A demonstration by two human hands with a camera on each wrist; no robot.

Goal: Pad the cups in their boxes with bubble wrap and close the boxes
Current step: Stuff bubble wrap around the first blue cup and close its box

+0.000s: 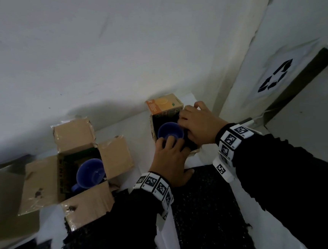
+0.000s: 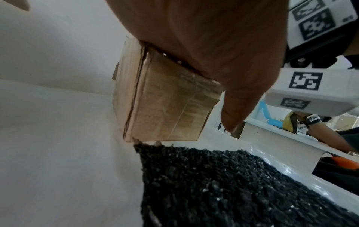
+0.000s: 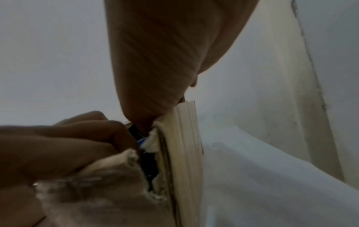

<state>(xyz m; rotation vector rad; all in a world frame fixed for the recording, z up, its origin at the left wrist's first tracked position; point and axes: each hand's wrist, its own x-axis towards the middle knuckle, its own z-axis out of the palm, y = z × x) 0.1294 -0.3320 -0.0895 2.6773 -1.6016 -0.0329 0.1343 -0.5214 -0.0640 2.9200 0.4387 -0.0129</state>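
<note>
The right cardboard box (image 1: 153, 125), with its orange printed flap (image 1: 163, 104) standing up, holds a blue cup (image 1: 168, 131). My left hand (image 1: 170, 144) curls its fingers over the box's near rim beside the cup, the thumb free outside. My right hand (image 1: 189, 125) reaches in from the right, fingers curled down onto black bubble wrap (image 1: 189, 142) packed beside the cup; the fingertips are hidden. In the left wrist view the box's side (image 2: 165, 99) stands past the loose wrap sheet (image 2: 233, 184). A second open box (image 1: 83, 207) at left holds another blue cup (image 1: 90, 174).
A large sheet of black bubble wrap (image 1: 206, 210) lies on the white table in front of the right box, under my forearms. The wall stands right behind both boxes. A white bin with a recycling sign (image 1: 274, 77) is at the right. Another person's arm (image 2: 326, 135) shows far off.
</note>
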